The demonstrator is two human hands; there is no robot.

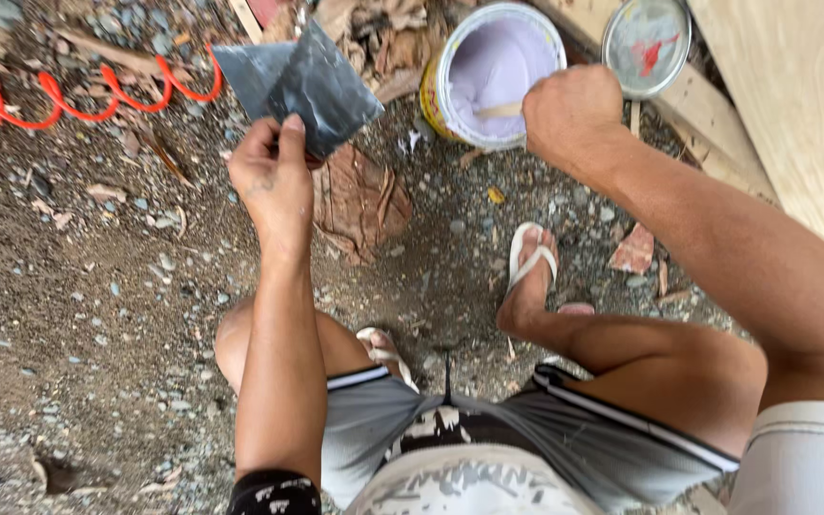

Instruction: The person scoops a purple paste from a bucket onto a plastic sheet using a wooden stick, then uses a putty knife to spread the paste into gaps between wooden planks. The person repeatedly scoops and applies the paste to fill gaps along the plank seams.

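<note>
Our left hand (274,181) pinches a flat metal blade (302,86), fanning up-right; our right hand (572,116) is fisted around a stick (500,111) lying level across the can (488,72).

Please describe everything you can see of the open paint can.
The paint can is a round metal tin with a yellow outer wall, standing open on gravel. Pale lilac paint coats its inside. A wooden stick rests in it, gripped by the right hand. Its lid lies beside it on a plank.
</note>
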